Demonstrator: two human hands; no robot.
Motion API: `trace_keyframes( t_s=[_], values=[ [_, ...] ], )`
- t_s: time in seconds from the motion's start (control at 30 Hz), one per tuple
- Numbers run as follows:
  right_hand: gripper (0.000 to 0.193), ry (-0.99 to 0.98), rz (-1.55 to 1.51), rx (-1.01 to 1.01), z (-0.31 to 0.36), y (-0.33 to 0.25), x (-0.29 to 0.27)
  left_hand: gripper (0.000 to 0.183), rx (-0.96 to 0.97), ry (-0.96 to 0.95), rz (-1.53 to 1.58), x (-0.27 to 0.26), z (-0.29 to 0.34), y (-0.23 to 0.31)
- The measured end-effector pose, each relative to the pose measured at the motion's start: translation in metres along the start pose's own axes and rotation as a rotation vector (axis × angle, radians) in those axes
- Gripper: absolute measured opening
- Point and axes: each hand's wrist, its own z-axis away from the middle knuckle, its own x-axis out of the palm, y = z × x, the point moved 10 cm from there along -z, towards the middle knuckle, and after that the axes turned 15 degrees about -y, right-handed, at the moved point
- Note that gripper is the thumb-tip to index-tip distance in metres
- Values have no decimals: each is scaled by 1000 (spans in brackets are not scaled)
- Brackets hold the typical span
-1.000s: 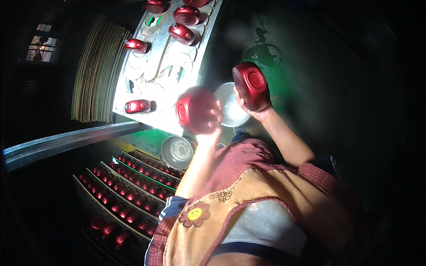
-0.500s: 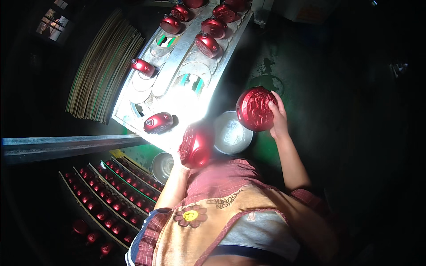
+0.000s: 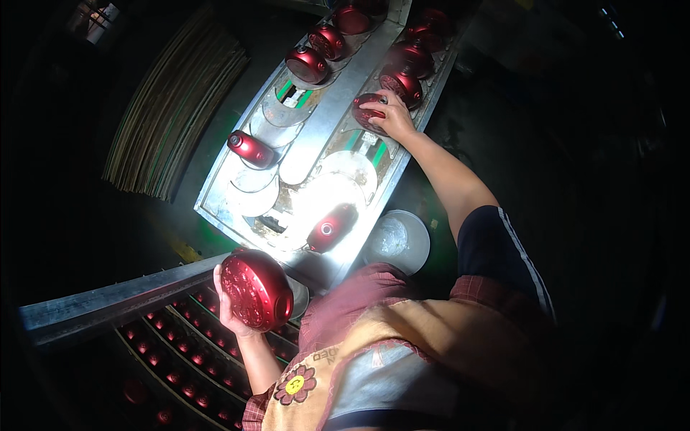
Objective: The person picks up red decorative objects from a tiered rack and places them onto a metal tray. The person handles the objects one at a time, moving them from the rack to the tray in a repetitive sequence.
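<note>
A round, flattened metallic-red bottle (image 3: 259, 291) with raised relief on its face is in my left hand (image 3: 228, 309), tilted, left of my body and off the conveyor's near end. My right hand (image 3: 394, 117) reaches far forward, its fingers wrapped round another red bottle (image 3: 365, 115) at the conveyor's right row. That bottle sits just nearer than a line of similar ones (image 3: 402, 85). Under the bright light at the near end stands a red bottle (image 3: 330, 228) with its small neck up. One more red bottle (image 3: 250, 149) stands on the left row.
The metal conveyor (image 3: 338, 108) carries round plates in two rows. A pale bucket (image 3: 399, 241) stands right of its near end. Stacked thin boards (image 3: 162, 108) lie to the left. A metal rail (image 3: 129, 291) crosses above trays of many small-looking red bottles (image 3: 190, 359).
My right hand has carried its bottle forward onto the conveyor's right row. My left hand has moved left with its bottle, away from the bright near end. The view has shifted.
</note>
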Motion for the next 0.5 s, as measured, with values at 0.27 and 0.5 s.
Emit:
trace_keyframes(
  t_s=[0.27,0.5],
  values=[
    [61,-101,147,12,-43,36,-5,68,131,-10,-362,23,-139,38],
    [62,-183,232,178,-21,28,-5,62,94,163,-1247,-14,-256,-3]
  ],
)
